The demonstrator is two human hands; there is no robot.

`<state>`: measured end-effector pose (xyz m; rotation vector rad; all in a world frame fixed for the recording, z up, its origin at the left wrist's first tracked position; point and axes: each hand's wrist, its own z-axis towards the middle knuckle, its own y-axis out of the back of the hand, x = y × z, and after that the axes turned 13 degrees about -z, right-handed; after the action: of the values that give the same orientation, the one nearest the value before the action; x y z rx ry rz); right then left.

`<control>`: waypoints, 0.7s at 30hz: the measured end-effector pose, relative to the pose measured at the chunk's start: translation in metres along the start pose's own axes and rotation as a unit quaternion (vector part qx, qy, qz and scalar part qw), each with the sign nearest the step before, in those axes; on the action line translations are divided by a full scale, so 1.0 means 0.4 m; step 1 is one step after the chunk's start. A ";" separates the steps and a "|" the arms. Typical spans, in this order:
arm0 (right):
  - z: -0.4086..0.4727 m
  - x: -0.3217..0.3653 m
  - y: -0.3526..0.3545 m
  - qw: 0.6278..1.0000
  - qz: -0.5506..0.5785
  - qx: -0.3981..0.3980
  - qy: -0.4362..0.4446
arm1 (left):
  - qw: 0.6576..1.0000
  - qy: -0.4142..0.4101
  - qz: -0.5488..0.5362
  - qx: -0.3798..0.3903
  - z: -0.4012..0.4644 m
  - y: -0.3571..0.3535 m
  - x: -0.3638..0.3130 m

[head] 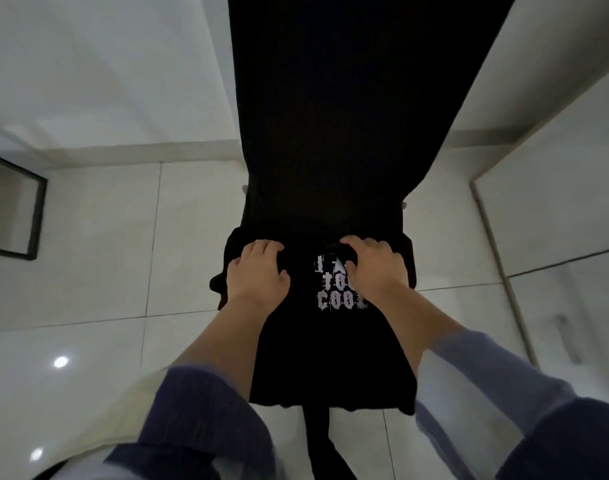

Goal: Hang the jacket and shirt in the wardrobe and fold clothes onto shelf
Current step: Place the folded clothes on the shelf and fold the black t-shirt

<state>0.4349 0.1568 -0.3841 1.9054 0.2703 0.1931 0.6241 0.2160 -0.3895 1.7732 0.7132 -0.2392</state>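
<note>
- Sleeves (pixel 206 420), blue and pushed up, sit nearest the camera.
- Black shirt (pixel 331 358) lies on a dark surface (pixel 331 116) over the tiled floor (pixel 98 271), long axis running away from the camera, white print (pixel 337 289) upright.
- Left hand (pixel 258 275) presses the shirt's far edge, fingers curled.
- Right hand (pixel 376 268) pinches a fold beside the print.

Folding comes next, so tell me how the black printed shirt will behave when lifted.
Likely floppy: the black printed shirt drapes over its support, hem hanging loose. Probably light, since it bunches under the left hand and right hand. It may slide off.
</note>
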 end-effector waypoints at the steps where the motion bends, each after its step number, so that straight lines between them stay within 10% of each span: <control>1: 0.039 -0.003 -0.026 1.000 -0.003 -0.002 0.010 | 1.000 0.003 -0.002 -0.003 0.036 -0.023 0.012; 15: 0.259 -0.052 -0.190 0.994 -0.110 0.023 0.012 | 0.997 0.008 0.049 -0.064 0.231 -0.177 0.122; 21: 0.198 -0.054 -0.103 0.998 -0.054 -0.033 0.000 | 0.980 -0.003 0.194 0.048 0.195 -0.131 0.084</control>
<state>0.4314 0.0930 -0.4499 1.8202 0.3622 0.1288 0.6357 0.1641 -0.4737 1.9613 0.3425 -0.0136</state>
